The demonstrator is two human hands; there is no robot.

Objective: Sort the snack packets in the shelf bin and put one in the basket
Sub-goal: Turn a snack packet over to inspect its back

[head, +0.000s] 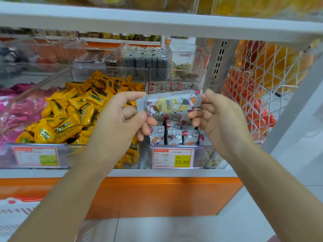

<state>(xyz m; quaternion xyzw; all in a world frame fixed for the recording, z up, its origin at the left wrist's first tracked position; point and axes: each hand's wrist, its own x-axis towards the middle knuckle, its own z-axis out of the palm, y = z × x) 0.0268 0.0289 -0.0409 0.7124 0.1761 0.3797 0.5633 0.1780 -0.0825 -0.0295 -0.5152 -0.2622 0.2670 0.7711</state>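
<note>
A grey snack packet point(170, 102) with cartoon figures and a yellow patch is held level above the clear shelf bin point(199, 157). My left hand point(120, 119) pinches its left end between thumb and fingers. My right hand point(218, 116) pinches its right end. Below the packet, several matching grey packets point(172, 135) stand in rows inside the bin. The basket is not in view.
A bin of yellow packets point(73, 112) sits to the left, with pink packets point(19, 109) beyond it. A white shelf board point(157, 23) hangs close overhead. A white wire rack point(265, 81) of orange bags stands at the right. Price labels point(173, 158) front the bins.
</note>
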